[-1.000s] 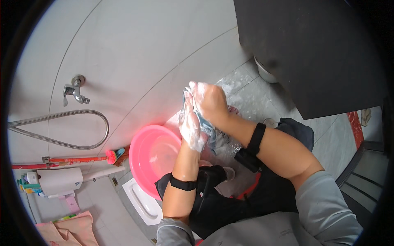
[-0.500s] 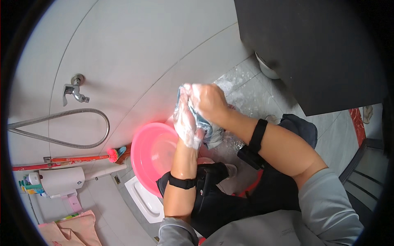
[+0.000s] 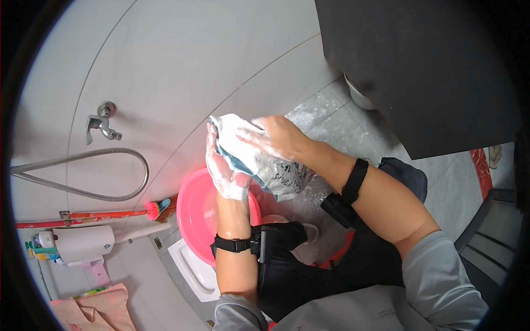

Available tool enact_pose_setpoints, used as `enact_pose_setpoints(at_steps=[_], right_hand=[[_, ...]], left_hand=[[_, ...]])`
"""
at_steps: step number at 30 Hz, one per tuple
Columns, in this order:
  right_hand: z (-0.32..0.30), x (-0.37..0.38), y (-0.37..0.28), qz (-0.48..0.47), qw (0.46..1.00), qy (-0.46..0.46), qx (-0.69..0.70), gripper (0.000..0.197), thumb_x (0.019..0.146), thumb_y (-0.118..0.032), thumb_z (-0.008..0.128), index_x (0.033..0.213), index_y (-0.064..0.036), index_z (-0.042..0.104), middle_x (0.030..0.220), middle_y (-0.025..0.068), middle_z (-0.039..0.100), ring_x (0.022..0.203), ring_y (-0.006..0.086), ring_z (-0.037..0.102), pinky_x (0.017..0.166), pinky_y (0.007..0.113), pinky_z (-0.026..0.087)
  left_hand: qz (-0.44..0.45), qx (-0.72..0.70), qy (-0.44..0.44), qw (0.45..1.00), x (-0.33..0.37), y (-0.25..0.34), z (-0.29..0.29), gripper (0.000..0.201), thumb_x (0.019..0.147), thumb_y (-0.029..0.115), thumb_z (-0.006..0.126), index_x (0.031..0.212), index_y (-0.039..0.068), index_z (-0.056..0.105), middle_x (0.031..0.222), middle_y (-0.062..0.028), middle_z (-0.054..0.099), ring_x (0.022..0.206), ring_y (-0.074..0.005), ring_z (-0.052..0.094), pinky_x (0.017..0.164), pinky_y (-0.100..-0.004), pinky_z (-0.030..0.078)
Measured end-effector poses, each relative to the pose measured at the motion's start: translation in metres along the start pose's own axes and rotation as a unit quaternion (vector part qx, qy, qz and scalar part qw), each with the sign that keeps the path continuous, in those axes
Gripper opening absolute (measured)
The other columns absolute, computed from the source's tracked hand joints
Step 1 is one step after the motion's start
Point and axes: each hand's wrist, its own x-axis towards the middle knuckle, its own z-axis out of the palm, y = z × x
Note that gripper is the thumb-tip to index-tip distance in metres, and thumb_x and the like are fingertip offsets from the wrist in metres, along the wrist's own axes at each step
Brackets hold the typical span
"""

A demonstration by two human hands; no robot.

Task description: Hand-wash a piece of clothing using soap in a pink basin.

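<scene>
Soapy white and blue cloth [image 3: 262, 157] with dark lettering on its lower part is raised above the floor between my hands. My left hand [image 3: 223, 174], covered in suds, holds the cloth from its left side and beneath. Part of the palm is hidden behind the fabric. My right hand [image 3: 279, 138] lies on top of the cloth, its foamy fingers stretched out over the white side. Below and left of the cloth stands a pink basin [image 3: 190, 207], partly covered by my left forearm.
A white tray-shaped item [image 3: 193, 270] lies beside the basin. On the left wall are a tap [image 3: 102, 126], a metal hose [image 3: 132, 187] and a red-handled brush [image 3: 152, 209]. A dark panel [image 3: 419, 71] stands at upper right. Dark cloth [image 3: 406, 176] lies on the wet tiles.
My hands have moved apart and the bunched cloth is now spread, showing its white side and lettering. My right fist has opened onto it; my left hand has shifted left.
</scene>
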Motion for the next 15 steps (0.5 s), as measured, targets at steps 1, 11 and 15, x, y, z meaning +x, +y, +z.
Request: enact_pose_setpoints(at_steps=[1,11,15], right_hand=[[0.004,0.000,0.002,-0.028,0.998,-0.021,0.049,0.036,0.094,-0.031,0.057,0.086,0.0045,0.062,0.066,0.0173,0.057,0.060,0.0199,0.050,0.061,0.035,0.044],[0.011,0.003,-0.003,-0.020,0.985,0.115,0.123,0.031,0.095,-0.025,0.054,0.092,0.0044,0.063,0.077,0.0210,0.064,0.068,0.0289,0.060,0.066,0.037,0.048],[0.021,0.003,0.006,-0.036,0.968,0.225,0.101,0.030,0.095,-0.023,0.052,0.094,0.0045,0.064,0.082,0.0241,0.065,0.076,0.0367,0.064,0.067,0.039,0.049]], left_hand=[[0.015,0.010,0.006,1.000,0.000,0.002,0.001,0.031,0.097,0.035,0.049,0.110,0.010,0.063,0.105,-0.0061,0.067,0.099,-0.0236,0.063,0.090,-0.0408,0.050],[0.098,0.184,0.113,0.971,0.005,-0.019,0.007,0.042,0.099,0.043,0.045,0.124,0.010,0.054,0.118,-0.0046,0.062,0.108,-0.0189,0.059,0.090,-0.0360,0.049],[0.033,0.228,0.126,0.965,0.004,-0.037,0.012,0.047,0.098,0.044,0.047,0.127,0.006,0.051,0.124,-0.0055,0.058,0.110,-0.0177,0.057,0.093,-0.0346,0.047]])
